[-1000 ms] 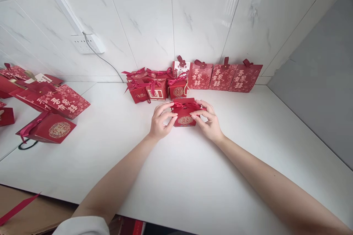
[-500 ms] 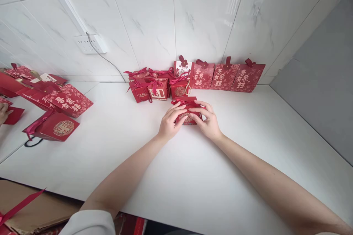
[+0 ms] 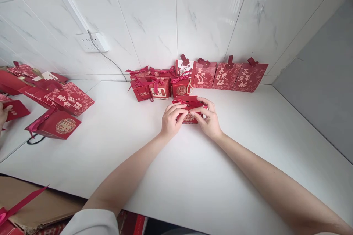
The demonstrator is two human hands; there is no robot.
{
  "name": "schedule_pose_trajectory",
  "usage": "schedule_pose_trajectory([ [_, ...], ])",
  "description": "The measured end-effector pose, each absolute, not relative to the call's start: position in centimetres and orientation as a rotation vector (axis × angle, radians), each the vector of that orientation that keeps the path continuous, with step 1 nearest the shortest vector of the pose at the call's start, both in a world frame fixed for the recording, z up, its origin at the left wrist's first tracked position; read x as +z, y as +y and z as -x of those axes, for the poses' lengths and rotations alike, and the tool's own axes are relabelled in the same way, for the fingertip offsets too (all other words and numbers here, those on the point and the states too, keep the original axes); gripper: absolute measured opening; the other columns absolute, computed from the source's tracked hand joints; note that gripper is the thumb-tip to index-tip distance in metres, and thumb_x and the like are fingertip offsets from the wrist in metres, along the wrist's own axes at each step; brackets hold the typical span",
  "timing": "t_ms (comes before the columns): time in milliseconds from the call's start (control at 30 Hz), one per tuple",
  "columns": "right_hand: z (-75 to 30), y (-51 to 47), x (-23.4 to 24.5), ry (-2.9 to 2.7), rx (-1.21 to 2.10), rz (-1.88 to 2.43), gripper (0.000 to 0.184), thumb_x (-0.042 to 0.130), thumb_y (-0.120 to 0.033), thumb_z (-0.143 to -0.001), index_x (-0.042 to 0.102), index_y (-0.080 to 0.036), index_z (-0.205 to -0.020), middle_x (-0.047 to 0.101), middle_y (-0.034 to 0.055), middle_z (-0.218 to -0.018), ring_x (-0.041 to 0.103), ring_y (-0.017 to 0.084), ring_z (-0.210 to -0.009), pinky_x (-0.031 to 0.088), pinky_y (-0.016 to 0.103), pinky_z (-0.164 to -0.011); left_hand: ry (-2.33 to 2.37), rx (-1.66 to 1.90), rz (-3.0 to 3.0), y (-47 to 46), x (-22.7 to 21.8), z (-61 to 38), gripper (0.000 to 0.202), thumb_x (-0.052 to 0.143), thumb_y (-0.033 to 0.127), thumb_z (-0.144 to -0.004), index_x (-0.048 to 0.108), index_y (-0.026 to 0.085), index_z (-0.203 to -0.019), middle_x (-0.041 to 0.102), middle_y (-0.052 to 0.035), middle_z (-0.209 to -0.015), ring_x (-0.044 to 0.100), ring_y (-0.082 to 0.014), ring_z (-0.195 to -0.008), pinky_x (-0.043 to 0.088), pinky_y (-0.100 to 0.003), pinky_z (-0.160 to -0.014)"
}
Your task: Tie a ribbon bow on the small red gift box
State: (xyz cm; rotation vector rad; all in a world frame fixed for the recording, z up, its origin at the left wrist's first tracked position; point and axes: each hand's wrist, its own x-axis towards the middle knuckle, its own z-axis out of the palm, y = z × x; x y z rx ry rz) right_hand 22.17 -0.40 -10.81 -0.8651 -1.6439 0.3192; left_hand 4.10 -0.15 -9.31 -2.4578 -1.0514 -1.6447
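Note:
A red gift box (image 3: 189,118) with a gold round emblem and a red ribbon stands on the white table (image 3: 176,176) between my hands. My left hand (image 3: 173,118) grips its upper left edge, thumb and fingertips brought together at the top. On the other side my right hand (image 3: 209,118) has its thumb against the front and its fingers over the top right edge. Both sets of fingertips nearly meet at the box's upper front edge and hide part of the ribbon and top.
Ribbon-tied red boxes (image 3: 159,89) and several patterned red boxes (image 3: 249,78) line the tiled wall. More red boxes (image 3: 66,126) lie at left, where another person's hand (image 3: 3,114) holds a red box. A cardboard carton (image 3: 33,205) sits below the table's edge.
My fingertips have drawn slightly closer together on the box's upper front edge. At far left, the other person's red box has moved a little to the right. The view has shifted slightly.

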Motion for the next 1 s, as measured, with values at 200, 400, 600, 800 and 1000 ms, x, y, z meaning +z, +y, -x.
schedule_pose_trajectory([
  [200,-22.2,-0.7,-10.6,-1.641,0.285,0.836,0.008,0.067,-0.027,-0.09,0.075,-0.026,-0.093,0.052,0.0074,-0.137,0.045,0.027,-0.131,0.036,0.05,-0.111,-1.022,-1.637,2.432,-0.1,-9.4,-3.8,0.011,0.063,0.017,-0.089,0.068,0.023,-0.097,0.069,-0.0033,-0.119,0.059,-0.0191,-0.116,0.05,-0.041,-0.101],
  [400,-23.5,-0.7,-10.5,-1.549,0.32,0.852,0.011,0.068,-0.029,-0.089,0.075,-0.028,-0.098,0.053,0.0079,-0.136,0.047,0.027,-0.131,0.042,0.05,-0.106,-1.076,-1.711,2.312,0.3,-9.6,-2.0,0.014,0.065,0.02,-0.087,0.067,0.023,-0.101,0.064,-0.0071,-0.123,0.059,-0.0208,-0.116,0.052,-0.042,-0.098],
  [600,-24.3,0.0,-11.0,-1.548,0.385,0.862,0.011,0.068,-0.033,-0.089,0.076,-0.028,-0.094,0.057,0.0079,-0.13,0.05,0.026,-0.128,0.043,0.049,-0.107,-1.076,-1.711,2.287,0.5,-9.7,-0.8,0.011,0.065,0.018,-0.087,0.069,0.023,-0.096,0.067,-0.0052,-0.117,0.061,-0.0198,-0.112,0.052,-0.042,-0.097],
  [800,-24.4,0.2,-11.2,-1.529,0.451,0.873,0.011,0.067,-0.033,-0.089,0.076,-0.028,-0.093,0.058,0.0076,-0.127,0.052,0.025,-0.126,0.038,0.049,-0.111,-1.075,-1.648,2.319,0.7,-9.7,-0.9,0.011,0.064,0.023,-0.088,0.069,0.023,-0.098,0.068,-0.0054,-0.114,0.062,-0.0196,-0.108,0.053,-0.04,-0.094],
  [1000,-24.2,0.1,-11.1,-1.525,0.494,0.907,0.013,0.067,-0.036,-0.09,0.075,-0.026,-0.093,0.058,0.0079,-0.127,0.052,0.025,-0.126,0.036,0.05,-0.112,-1.091,-1.648,2.329,0.8,-9.6,-1.0,0.008,0.063,0.024,-0.09,0.069,0.023,-0.095,0.07,-0.004,-0.106,0.065,-0.0184,-0.103,0.052,-0.039,-0.093],
])
